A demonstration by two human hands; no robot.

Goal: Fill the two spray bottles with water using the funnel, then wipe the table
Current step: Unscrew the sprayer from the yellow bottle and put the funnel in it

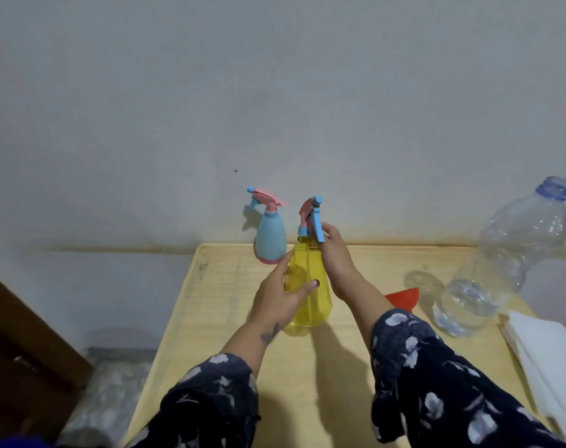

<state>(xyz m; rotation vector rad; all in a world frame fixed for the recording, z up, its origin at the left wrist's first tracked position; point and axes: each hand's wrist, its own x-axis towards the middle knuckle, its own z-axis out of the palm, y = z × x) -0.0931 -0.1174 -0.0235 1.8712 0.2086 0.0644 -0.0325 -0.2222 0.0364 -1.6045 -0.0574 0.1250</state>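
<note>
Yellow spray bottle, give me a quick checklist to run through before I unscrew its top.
1. Body steadied: ok. The left hand grips the yellow spray bottle around its middle.
2. Top in hand: ok. The right hand holds the spray head at the neck.
3. Bottle upright on the table: ok.
4. Funnel within reach: ok. The red funnel lies just beyond the right forearm, partly hidden.
5. Water available: ok. The uncapped water bottle holds some water at the bottom.
6. Blue spray bottle clear of the work: ok, it stands apart at the far edge.
</note>
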